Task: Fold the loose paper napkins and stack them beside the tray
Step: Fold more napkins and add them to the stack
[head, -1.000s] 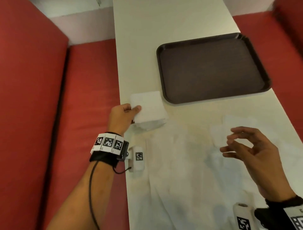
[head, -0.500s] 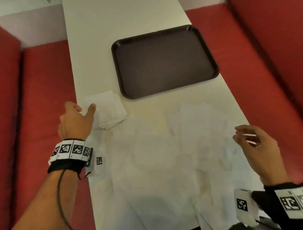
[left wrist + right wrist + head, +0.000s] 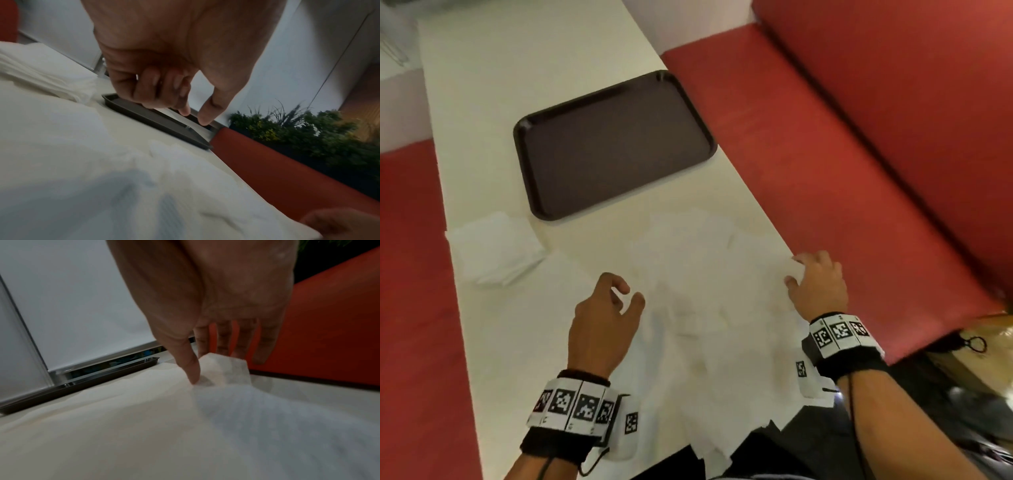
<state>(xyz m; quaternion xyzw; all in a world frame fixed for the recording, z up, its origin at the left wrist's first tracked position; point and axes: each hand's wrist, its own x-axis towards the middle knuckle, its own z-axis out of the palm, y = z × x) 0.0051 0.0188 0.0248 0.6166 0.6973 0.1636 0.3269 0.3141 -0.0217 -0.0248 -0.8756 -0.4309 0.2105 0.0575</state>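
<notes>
Napkin pickup is the step in hand: the right hand (image 3: 816, 286) pinches a corner of a loose napkin (image 3: 224, 371) at the tabletop (image 3: 524, 96) edge, while the left hand (image 3: 606, 315) hovers empty, fingers loosely curled. Next, I judge, lift and fold it, then add it to the folded stack (image 3: 496, 251) beside the tray (image 3: 613, 144).

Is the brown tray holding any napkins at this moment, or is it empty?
Empty. In the head view the brown tray shows only its bare dark surface; the folded napkin stack sits on the table beside its near-left corner.

Dark brown tray (image 3: 613, 150), white napkins (image 3: 709, 274), seemingly plain.
</notes>
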